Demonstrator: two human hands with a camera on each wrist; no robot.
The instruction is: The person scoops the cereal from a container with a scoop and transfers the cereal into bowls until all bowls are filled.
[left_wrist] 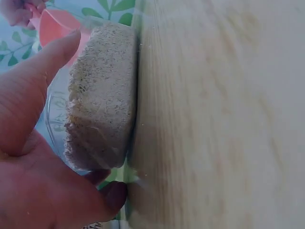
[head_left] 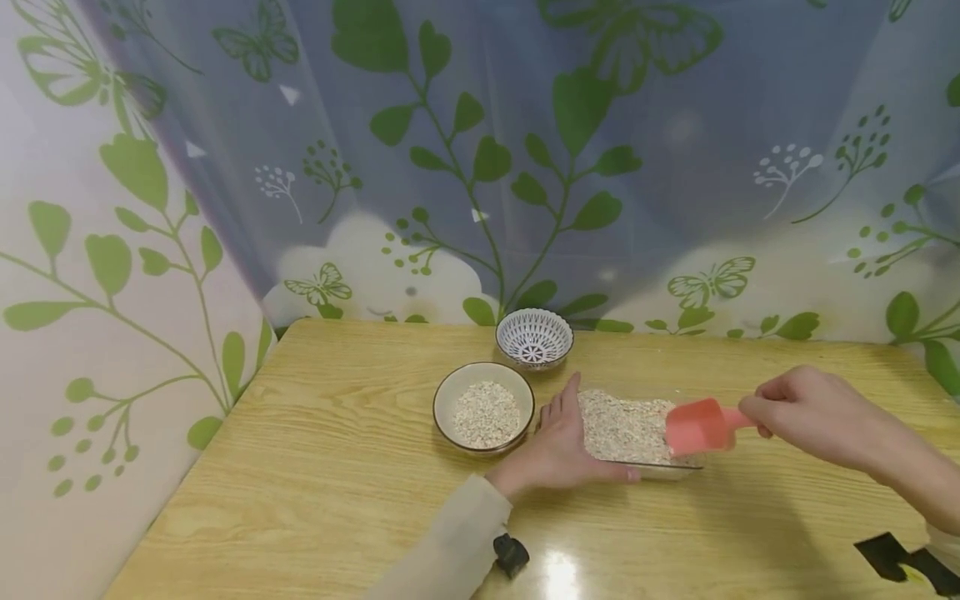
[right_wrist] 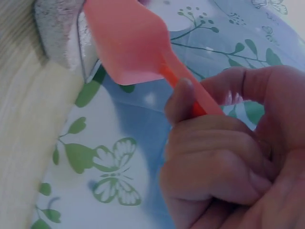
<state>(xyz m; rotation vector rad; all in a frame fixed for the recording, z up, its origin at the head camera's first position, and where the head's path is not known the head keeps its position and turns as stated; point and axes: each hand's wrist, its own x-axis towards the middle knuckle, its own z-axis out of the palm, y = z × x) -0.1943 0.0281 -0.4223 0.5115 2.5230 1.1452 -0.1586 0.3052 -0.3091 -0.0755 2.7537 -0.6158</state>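
Observation:
A clear rectangular container (head_left: pixel 652 469) filled with oat flakes (head_left: pixel 622 425) stands on the table. My left hand (head_left: pixel 558 442) grips its left end, the thumb along the near side and the fingers round the end and far side. In the left wrist view, the oats (left_wrist: pixel 105 90) show heaped behind the clear wall. My right hand (head_left: pixel 810 412) holds a pink scoop (head_left: pixel 697 427) by its handle, fingers curled round it. The scoop's front edge is at the oats, over the container's right end. In the right wrist view, the scoop (right_wrist: pixel 133 43) tilts toward the container.
Left of the container, close to my left hand, is a cream bowl (head_left: pixel 445 408) with a dark rim, holding some oat flakes. Behind it stands a smaller black-and-white patterned bowl (head_left: pixel 534 337). A leaf-printed cloth (head_left: pixel 420 250) hangs along the table's back edge.

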